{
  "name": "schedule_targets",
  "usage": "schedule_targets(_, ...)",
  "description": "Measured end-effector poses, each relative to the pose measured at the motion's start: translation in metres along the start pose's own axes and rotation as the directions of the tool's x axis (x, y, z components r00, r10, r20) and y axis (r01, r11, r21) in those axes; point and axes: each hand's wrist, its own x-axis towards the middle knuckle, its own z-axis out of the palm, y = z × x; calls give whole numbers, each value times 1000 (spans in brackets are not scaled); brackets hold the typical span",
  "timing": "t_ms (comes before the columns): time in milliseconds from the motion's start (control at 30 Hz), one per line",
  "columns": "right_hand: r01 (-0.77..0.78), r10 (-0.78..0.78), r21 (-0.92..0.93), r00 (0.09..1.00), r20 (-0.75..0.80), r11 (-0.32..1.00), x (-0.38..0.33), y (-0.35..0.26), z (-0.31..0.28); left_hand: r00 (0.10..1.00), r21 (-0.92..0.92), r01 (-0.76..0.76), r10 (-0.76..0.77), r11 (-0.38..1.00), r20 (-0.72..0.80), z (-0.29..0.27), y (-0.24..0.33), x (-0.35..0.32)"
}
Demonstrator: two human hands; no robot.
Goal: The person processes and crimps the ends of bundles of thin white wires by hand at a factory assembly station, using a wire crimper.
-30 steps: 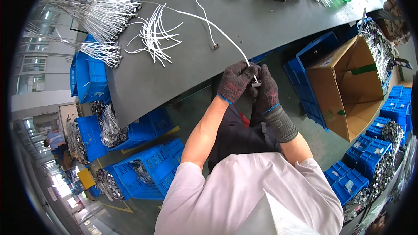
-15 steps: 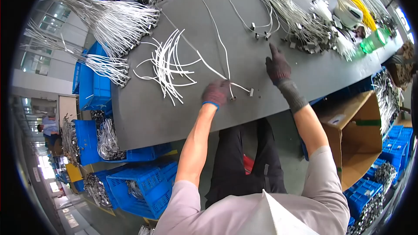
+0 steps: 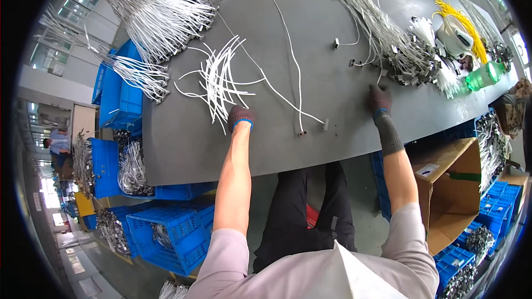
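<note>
Looked to be at a gathering step over the grey tabletop [image 3: 188,158]. Had the gloved left hand [image 3: 242,116] down at the near edge of the loose pile of white tubes [image 3: 217,77], with fingers bunched and facing away, so couldn't tell for sure about any grip on a tube. Had the gloved right hand [image 3: 380,99] well apart from that, just below the heap of metal plugs [image 3: 413,65] on the bundle of grey cables [image 3: 363,8], seemingly right at one stray cable end. Couldn't tell there either, with fingers too small and dark to read as apart or clamped.

Also spotted, lying between the hands and held by neither: a thin cable [image 3: 300,99] with a dark plug [image 3: 302,133] at the end, and a thicker cable [image 3: 285,100] with a pale plug [image 3: 326,124], looking sleeved in white.

For the next move, figured on needing a clean pick each side: a single tube out of the tangle, a single cable out of the bundle, without dragging neighbours along. Would've watched those crossed tubes most.
</note>
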Motion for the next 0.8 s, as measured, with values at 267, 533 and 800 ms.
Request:
schedule_targets(267, 580, -575, 43, 792, 205, 814, -181, 39, -137, 943, 173, -331, 330, 928, 32, 49, -67, 3)
schedule_targets(533, 74, 43, -458, 970, 240, 886, -396, 137, -288, 961, -73, -230, 214, 971, -175, 24, -41, -34)
schedule_targets(800, 35, 469, -491, 246, 848, 870, -567, 288, -411, 825, -375, -241, 392, 895, 407, 45, -24, -20)
